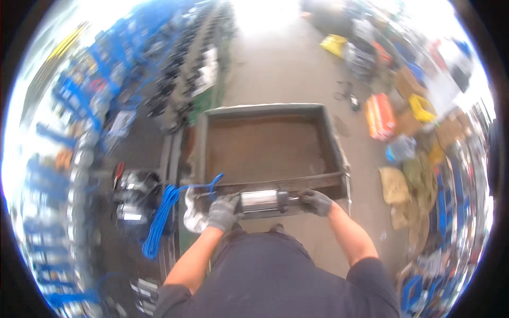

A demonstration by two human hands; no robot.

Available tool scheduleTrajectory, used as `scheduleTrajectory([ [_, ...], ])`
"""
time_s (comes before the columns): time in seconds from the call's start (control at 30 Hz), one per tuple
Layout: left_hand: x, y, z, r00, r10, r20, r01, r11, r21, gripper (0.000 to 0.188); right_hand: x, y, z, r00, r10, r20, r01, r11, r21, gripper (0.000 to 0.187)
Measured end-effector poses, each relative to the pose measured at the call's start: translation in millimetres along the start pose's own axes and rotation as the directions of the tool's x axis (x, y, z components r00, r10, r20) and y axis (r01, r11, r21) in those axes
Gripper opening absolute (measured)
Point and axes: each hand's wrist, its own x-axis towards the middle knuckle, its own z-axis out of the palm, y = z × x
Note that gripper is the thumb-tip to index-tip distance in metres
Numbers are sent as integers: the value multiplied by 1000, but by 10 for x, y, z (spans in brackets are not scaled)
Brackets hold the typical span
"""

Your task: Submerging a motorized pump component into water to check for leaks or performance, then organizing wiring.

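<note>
A shiny metal cylinder (260, 201) with dark end parts lies level in front of me, over the near edge of a rectangular tank. My left hand (222, 212), in a grey glove, is closed around its left end. My right hand (315, 203), also gloved, closes on the narrow right end, next to a dark collar (282, 200). Blur hides the exact finger placing. A bright blue cord (159, 217) hangs in a coil left of my left hand, and its loose end reaches over to the tank's near left corner.
The grey-rimmed tank (265, 109) has a brownish, wet-looking inside. Metal machine parts (135, 196) lie on the dark bench at left. Along the right stand a clear bottle (401, 148), an orange and white package (380, 116) and tan cloth or sacks (395, 186).
</note>
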Motion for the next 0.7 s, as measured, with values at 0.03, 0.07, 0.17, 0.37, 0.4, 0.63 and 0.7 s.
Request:
scheduleTrajectory([
  [0.03,28,-1,6,1000,4,17,-5,1000,22,73,-5,60,-63,1000,-15,19,14,999,47,14],
  [0.07,38,-16,34,999,6,33,-8,999,41,73,-30,80,-138,995,-21,96,11,995,103,14],
  [0.17,27,-44,112,999,-11,48,7,997,72,74,28,-73,-66,986,83,146,-98,991,93,40],
  [0.37,-98,-90,162,997,-76,-12,76,997,-28,76,104,-297,253,988,150,42,-99,811,-577,65],
  [0.4,-127,-107,174,995,-57,-78,51,996,-74,78,234,-252,138,984,176,-40,-138,594,-793,53],
  [0.63,-487,-695,234,576,-722,-382,126,540,-832,38,140,-225,307,983,132,-126,-178,552,-814,24],
  [0.7,-662,-853,200,528,-849,30,-129,-114,-985,37,84,-172,197,984,96,-153,-178,656,-733,25],
])
